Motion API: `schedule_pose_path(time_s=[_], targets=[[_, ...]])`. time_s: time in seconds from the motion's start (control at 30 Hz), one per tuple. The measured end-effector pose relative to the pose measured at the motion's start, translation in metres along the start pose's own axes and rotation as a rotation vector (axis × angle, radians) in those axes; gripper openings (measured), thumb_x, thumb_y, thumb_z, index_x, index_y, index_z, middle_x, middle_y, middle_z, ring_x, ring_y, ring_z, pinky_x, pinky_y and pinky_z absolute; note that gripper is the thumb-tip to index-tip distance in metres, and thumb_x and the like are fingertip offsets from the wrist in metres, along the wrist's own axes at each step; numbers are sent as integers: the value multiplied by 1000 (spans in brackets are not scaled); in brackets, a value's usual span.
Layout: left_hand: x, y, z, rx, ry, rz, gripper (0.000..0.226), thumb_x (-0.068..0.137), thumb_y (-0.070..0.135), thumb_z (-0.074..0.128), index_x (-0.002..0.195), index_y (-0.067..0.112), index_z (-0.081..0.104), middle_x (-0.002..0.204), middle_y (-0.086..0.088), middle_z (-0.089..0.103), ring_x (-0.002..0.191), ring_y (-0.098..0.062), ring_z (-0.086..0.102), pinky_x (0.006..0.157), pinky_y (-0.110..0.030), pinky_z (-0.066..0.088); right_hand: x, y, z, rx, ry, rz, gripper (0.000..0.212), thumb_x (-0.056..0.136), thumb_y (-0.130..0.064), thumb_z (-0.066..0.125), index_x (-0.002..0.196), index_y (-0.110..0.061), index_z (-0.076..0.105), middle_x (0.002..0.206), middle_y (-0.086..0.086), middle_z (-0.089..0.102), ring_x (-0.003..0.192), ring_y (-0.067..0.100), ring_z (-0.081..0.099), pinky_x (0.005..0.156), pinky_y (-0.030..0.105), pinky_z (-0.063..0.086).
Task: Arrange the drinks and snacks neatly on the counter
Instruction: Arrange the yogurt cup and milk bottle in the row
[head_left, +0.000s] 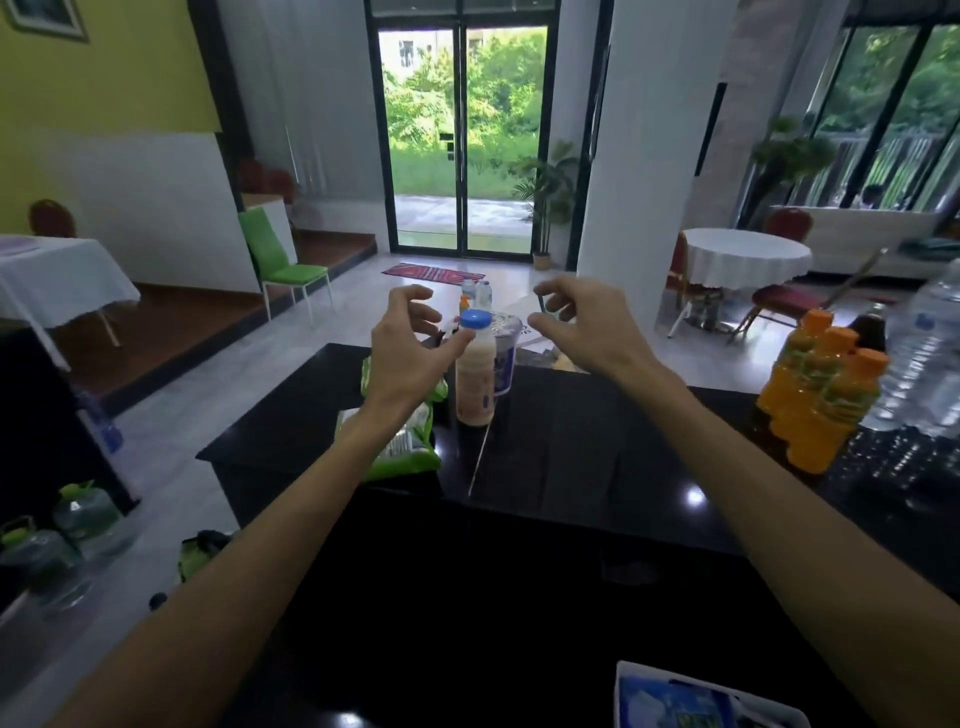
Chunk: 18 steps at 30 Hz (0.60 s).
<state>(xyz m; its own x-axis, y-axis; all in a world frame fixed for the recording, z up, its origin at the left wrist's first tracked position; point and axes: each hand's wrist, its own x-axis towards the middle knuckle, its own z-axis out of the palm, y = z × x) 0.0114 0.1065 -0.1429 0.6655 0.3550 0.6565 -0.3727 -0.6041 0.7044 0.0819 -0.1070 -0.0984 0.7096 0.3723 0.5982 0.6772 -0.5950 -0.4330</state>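
L hand (410, 338) & R hand (587, 322) fingers loose, empty, flanking blue-cap bottle (474, 374), black counter (597, 441)

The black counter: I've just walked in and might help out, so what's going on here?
A person holds both hands above the counter. The left hand hovers beside a blue-capped bottle, gripping nothing; whether the right hand pinches something thin is unclear. A sealed cup stands behind the bottle, green snack packs lie to its left, and orange bottles stand grouped at the right.
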Motion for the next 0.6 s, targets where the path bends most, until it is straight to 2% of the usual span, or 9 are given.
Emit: schedule_pose_path(time_s=[0.07, 0.17, 0.27, 0.37, 0.43, 0.53, 0.6], targets=[[7, -10, 8, 7, -90, -50, 67, 73, 31, 86, 125, 15, 48, 97, 5, 59, 86, -2, 60, 65, -8, 47, 22, -3, 13, 39, -43, 46, 36, 87, -37, 71, 116, -16, 69, 98, 0, 70, 83, 12, 64, 80, 29, 53], [18, -29, 20, 23, -273, -134, 66, 73, 32, 85, 126, 15, 49, 102, 5, 63, 88, -4, 62, 70, -16, 53, 45, -4, 31, 96, -144, 52, 34, 88, -47, 66, 111, -22, 70, 97, -4, 71, 87, 9, 65, 72, 21, 50], [27, -47, 32, 76, -361, -133, 53, 75, 32, 82, 119, 13, 59, 102, 1, 68, 85, -6, 65, 62, -8, 48, 53, -6, 52, 85, -257, 13, 39, 87, -52, 65, 115, -26, 68, 101, -4, 71, 89, 8, 64, 67, 14, 43], [31, -56, 38, 85, -331, -137, 49, 71, 39, 84, 108, 15, 63, 91, 7, 68, 76, 0, 64, 56, -6, 44, 55, -5, 68, -31, -336, -60, 45, 85, -53, 67, 121, -25, 66, 108, 3, 69, 85, 12, 59, 74, 23, 46], [29, -55, 40, 53, -307, -131, 50, 65, 46, 86, 103, 21, 64, 87, 14, 68, 71, 5, 64, 56, -8, 48, 57, -6, 68, -85, -352, -86, 44, 84, -48, 70, 120, -23, 66, 108, 6, 69, 84, 14, 57, 76, 26, 47], [24, -50, 39, -18, -343, -141, 54, 63, 49, 88, 103, 21, 65, 88, 11, 71, 74, 1, 69, 61, -15, 54, 61, -7, 57, -194, -441, -138, 36, 85, -39, 69, 117, -22, 64, 107, 7, 67, 86, 19, 58, 79, 34, 51], [30, -49, 30, -67, -434, -184, 50, 66, 43, 88, 104, 18, 67, 88, 7, 73, 78, -6, 71, 66, -20, 58, 63, -5, 42, -217, -556, -161, 31, 83, -29, 67, 113, -28, 63, 106, 2, 65, 85, 16, 57, 78, 35, 50]])
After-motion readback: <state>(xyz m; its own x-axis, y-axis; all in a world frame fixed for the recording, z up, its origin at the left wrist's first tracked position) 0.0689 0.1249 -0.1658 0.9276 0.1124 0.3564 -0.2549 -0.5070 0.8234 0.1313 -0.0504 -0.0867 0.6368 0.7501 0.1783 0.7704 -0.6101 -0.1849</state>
